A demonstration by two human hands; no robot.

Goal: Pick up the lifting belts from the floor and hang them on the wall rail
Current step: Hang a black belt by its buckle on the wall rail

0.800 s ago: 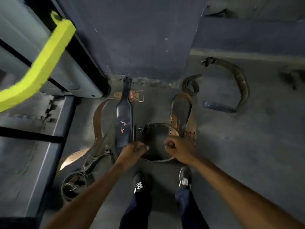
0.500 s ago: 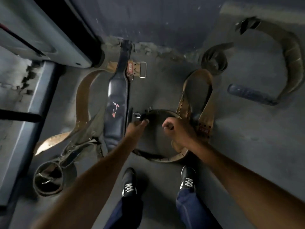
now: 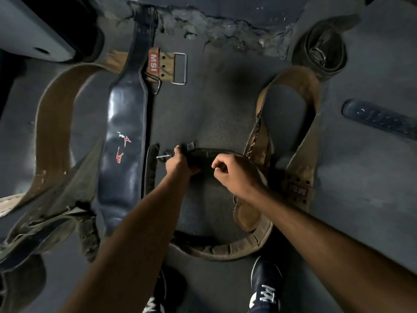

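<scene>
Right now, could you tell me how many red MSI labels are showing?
2: one MSI label beside the metal buckle, another just right of the right hand; others may be hidden.

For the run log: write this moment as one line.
left hand: grips dark looped belt by buckle end | right hand: curled over same belt, grip unclear | belt: on floor

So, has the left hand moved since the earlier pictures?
Yes: against the black padded belt, the left hand went forward, toward the wall, to the buckle.
</scene>
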